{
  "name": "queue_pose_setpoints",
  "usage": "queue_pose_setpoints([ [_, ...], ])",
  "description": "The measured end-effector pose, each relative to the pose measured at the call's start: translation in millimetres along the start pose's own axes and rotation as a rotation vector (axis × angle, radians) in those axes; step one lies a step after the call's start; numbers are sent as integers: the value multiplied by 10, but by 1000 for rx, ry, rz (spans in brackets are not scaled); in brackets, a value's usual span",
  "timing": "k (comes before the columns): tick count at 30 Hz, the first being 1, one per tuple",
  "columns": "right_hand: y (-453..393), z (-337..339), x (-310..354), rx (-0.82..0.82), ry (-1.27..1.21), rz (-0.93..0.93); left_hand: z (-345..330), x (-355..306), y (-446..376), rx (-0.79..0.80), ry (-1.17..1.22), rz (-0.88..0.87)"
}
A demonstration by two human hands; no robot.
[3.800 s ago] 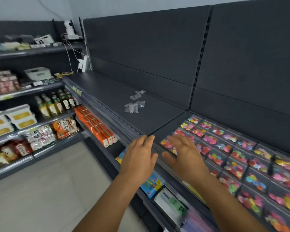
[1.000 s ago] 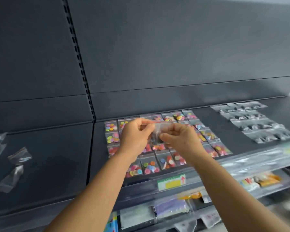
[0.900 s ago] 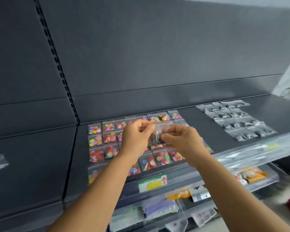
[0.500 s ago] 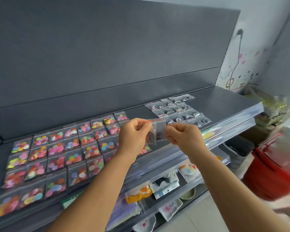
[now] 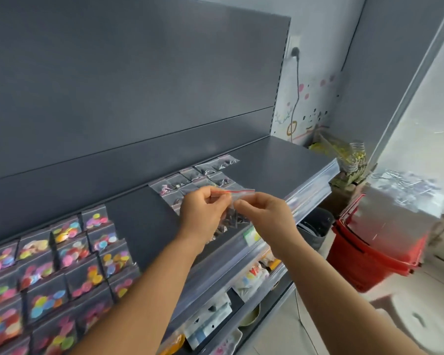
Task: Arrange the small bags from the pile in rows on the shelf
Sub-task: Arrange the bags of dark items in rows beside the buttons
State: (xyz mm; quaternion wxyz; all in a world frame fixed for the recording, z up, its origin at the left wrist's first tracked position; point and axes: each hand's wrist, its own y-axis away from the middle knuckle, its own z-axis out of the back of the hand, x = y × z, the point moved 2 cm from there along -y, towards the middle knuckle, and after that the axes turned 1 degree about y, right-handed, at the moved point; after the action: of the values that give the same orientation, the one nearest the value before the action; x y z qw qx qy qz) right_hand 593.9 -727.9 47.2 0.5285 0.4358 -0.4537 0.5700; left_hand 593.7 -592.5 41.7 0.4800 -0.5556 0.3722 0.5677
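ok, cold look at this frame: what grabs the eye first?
Dead centre, the left hand and right hand pinch a small clear bag with a red zip strip above the shelf. Lower left, rows of bags of bright coloured discs lie on the shelf. At the right edge a red bin stands on the floor.

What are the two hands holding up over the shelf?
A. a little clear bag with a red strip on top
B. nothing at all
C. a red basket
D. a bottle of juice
A: the left hand and the right hand both pinch one small clear bag with a red strip along its top, above the shelf.
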Motion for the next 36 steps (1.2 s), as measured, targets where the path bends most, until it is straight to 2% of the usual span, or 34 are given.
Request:
queue_pose_setpoints([
  [9,-1017,207,-102,-116,16,-58,-414,65,-898,82,5,8],
  [14,-1455,319,-210,-97,13,-80,-543,197,-1179,121,-157,27],
  [20,-2033,279,-465,90,176,-74,-704,405,-1472,-71,-275,105],
  [26,-2770,410,-727,147,272,-45,-864,555,-1766,-321,-371,187],
  [32,-3228,367,-805,301,336,-3,-1153,584,-2002,-386,-515,262],
  [36,-3352,284,-871,419,484,63,-1252,576,-2036,-405,-799,306],
])
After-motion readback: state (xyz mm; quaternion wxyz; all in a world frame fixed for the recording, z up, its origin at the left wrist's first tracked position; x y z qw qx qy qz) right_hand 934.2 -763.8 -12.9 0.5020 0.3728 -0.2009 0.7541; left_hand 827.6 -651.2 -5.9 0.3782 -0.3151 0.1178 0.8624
